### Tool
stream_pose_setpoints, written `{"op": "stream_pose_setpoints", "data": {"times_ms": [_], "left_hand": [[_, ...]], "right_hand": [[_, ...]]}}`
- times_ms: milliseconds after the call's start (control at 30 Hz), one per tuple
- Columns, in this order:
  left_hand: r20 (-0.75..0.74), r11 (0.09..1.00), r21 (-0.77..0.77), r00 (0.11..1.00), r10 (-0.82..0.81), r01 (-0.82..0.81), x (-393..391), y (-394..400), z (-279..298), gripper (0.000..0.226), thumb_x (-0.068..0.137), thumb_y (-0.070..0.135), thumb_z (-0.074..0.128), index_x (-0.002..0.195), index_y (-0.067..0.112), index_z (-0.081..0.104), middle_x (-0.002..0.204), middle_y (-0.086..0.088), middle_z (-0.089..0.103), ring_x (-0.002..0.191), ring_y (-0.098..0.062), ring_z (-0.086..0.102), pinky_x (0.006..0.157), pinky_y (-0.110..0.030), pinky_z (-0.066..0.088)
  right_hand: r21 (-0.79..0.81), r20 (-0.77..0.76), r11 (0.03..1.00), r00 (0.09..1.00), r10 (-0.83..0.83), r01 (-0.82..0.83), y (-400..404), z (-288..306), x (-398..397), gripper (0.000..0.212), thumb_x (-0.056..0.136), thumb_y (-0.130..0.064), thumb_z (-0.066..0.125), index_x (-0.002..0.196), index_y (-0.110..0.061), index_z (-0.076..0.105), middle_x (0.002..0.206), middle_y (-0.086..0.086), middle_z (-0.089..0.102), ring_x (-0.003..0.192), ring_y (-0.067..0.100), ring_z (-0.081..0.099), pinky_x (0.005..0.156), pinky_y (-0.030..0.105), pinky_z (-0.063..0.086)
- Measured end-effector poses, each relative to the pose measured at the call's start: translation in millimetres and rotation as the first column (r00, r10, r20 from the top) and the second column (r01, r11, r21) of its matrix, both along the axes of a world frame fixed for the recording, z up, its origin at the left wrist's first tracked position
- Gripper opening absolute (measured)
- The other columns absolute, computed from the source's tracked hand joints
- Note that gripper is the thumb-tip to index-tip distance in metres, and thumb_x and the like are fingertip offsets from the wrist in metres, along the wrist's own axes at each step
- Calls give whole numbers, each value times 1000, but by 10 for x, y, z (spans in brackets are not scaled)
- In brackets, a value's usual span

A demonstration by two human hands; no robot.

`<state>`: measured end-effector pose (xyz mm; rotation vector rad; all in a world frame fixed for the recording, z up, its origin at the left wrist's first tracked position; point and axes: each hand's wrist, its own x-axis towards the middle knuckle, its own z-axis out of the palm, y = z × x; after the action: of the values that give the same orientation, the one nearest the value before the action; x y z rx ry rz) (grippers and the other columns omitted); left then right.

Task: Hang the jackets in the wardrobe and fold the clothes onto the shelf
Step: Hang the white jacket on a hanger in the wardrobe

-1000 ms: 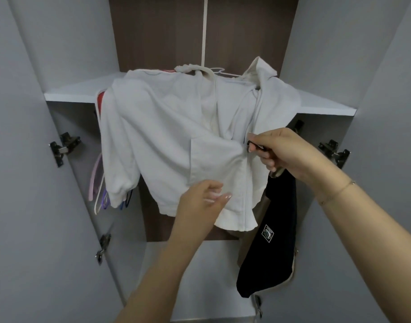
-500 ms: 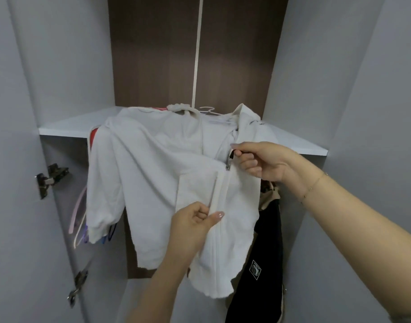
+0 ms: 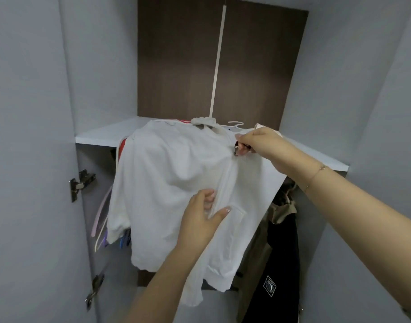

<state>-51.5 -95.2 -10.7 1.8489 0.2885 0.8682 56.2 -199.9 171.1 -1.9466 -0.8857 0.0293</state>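
Note:
A white zip-up hooded jacket (image 3: 167, 183) hangs on a hanger in front of the open wardrobe, its collar level with the white shelf (image 3: 102, 138). My right hand (image 3: 258, 143) pinches the zipper pull (image 3: 236, 151) near the top of the jacket's front. My left hand (image 3: 202, 215) grips the fabric beside the zipper line, halfway down. The zipper looks closed from the hem up to my right hand. The hanger's white hook (image 3: 237, 123) peeks out behind the collar.
A black and tan jacket (image 3: 276, 264) hangs to the right, below the shelf. Pink, white and blue empty hangers (image 3: 102, 220) hang at the left behind the white sleeve. Open grey doors with metal hinges (image 3: 79, 183) flank both sides.
My right hand has drawn the zipper pull upward from mid-chest to near the collar. My left hand stays on the fabric by the zipper. The camera has tilted upward.

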Motion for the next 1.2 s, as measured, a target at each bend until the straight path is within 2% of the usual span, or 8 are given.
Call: {"op": "stream_pose_setpoints", "data": {"times_ms": [167, 267, 433, 633, 733, 867, 1033, 1200], "left_hand": [[40, 977, 128, 985, 165, -169, 433, -52, 342, 20, 87, 40, 71, 93, 22, 64, 80, 11, 65, 72, -3, 62, 69, -21, 52], [41, 986, 103, 991, 126, -130, 414, -2, 225, 17, 86, 34, 73, 78, 21, 67, 67, 9, 65, 66, -2, 61, 62, -14, 48], [-64, 997, -22, 995, 77, -79, 146, 217, -148, 15, 79, 32, 81, 76, 21, 72, 64, 13, 66, 60, 4, 59, 64, -12, 47], [-199, 995, -7, 975, 100, -104, -64, 347, -416, 19, 80, 27, 80, 69, 22, 65, 55, 17, 57, 53, 2, 49, 59, -13, 41], [-116, 994, 32, 988, 106, -103, 55, 321, -255, 15, 82, 19, 78, 92, 20, 67, 84, 11, 64, 76, -7, 59, 80, -25, 52], [11, 993, 114, 999, 31, -32, 498, 92, 238, 50, 86, 31, 74, 129, 22, 52, 116, 5, 53, 104, -8, 54, 96, -21, 45], [152, 963, 171, 972, 181, -207, 901, -41, 597, 21, 89, 30, 69, 94, 15, 55, 90, 3, 57, 81, -16, 56, 76, -37, 49], [179, 967, 164, 970, 165, -195, 796, 51, 476, 30, 84, 22, 75, 71, 23, 48, 75, 8, 54, 71, -5, 54, 63, -14, 40]], "right_hand": [[-17, -47, 999, 998, 45, -46, -86, -2, 47, 40, 98, -24, 59, 59, -15, 66, 68, -2, 74, 71, 8, 65, 69, 9, 45], [-32, -166, 998, 985, 52, -58, -113, 21, 183, 33, 100, -22, 56, 68, -12, 62, 75, 6, 76, 78, 16, 70, 86, 26, 48], [121, -420, 991, 908, 0, 56, -27, 131, 428, 31, 102, -17, 51, 73, -9, 55, 63, 5, 73, 61, 15, 69, 66, 24, 55], [167, -237, 982, 970, -48, 89, 226, 202, 489, 35, 103, -18, 51, 71, -6, 58, 79, 13, 68, 70, 21, 63, 82, 29, 54], [131, -84, 990, 996, -43, 54, 265, 142, 486, 39, 103, -21, 52, 68, -6, 64, 79, 8, 69, 72, 15, 60, 84, 26, 50], [126, 14, 992, 1000, -1, -1, 185, 112, 428, 39, 102, -24, 53, 71, -7, 69, 80, 4, 72, 61, -6, 58, 72, 11, 43], [104, 15, 995, 1000, -3, 2, -16, 125, 455, 44, 99, -30, 57, 60, -19, 73, 91, 10, 76, 97, 27, 66, 102, 37, 45], [194, -34, 969, 989, -147, 150, -26, 133, 630, 43, 97, -29, 62, 57, -14, 66, 69, 11, 64, 69, 22, 50, 65, 30, 44]]}}
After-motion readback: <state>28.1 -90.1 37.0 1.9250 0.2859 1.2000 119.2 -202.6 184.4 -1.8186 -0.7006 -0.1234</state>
